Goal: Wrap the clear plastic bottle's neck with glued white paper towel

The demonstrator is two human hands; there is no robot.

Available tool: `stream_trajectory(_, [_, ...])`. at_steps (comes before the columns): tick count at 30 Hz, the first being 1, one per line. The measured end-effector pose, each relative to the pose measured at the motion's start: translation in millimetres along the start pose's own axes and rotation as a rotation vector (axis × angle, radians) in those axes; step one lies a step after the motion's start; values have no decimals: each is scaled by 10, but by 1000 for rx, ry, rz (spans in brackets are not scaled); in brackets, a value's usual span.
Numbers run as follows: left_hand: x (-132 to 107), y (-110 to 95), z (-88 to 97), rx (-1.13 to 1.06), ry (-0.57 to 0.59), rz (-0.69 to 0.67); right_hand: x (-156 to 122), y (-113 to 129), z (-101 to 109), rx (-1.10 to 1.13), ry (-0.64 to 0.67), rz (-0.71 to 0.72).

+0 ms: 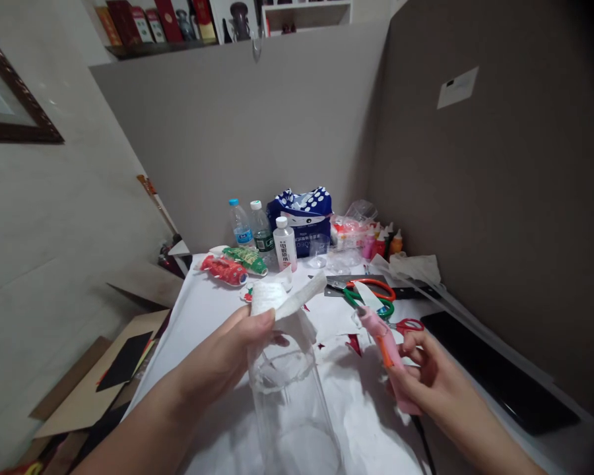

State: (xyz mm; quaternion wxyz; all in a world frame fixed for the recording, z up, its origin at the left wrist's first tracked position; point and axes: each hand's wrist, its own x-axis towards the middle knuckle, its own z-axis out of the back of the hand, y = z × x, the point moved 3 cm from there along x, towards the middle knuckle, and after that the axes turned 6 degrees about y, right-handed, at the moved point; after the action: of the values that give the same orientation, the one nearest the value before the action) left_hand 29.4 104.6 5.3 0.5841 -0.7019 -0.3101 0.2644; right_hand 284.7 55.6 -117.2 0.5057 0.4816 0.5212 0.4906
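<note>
My left hand (242, 340) is closed around the upper end of a clear plastic cylinder (297, 409), with the thumb pressing on a white strip (262, 297) wrapped there. A loose end of that strip sticks out to the right. My right hand (423, 373) grips a pink glue gun (383, 340), its nozzle pointing up and away from me and its black cord hanging below. The nozzle and the cylinder are apart. Just beyond the nozzle lie large scissors with green and orange handles (383, 303), and small red-handled scissors (408, 324) rest beside the gun.
Several bottles, one a white-capped bottle (284, 244), stand at the back by a blue bag (301, 224). Red and green fish-shaped items (225, 269) lie at the left. Paint bottles (396, 244) are at back right, and a black panel (495, 369) lies along the right side.
</note>
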Motion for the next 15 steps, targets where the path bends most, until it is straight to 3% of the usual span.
stream_trajectory(3, [3,-41,-31,4,30,-15,-45,41,-83,349,31,-153])
stream_trajectory(7, [-9,-110,-97,25,27,-45,-72,120,-194,503,53,-270])
stream_trajectory(15, [-41,-79,-86,-21,47,-16,-128,557,-188,221,-32,271])
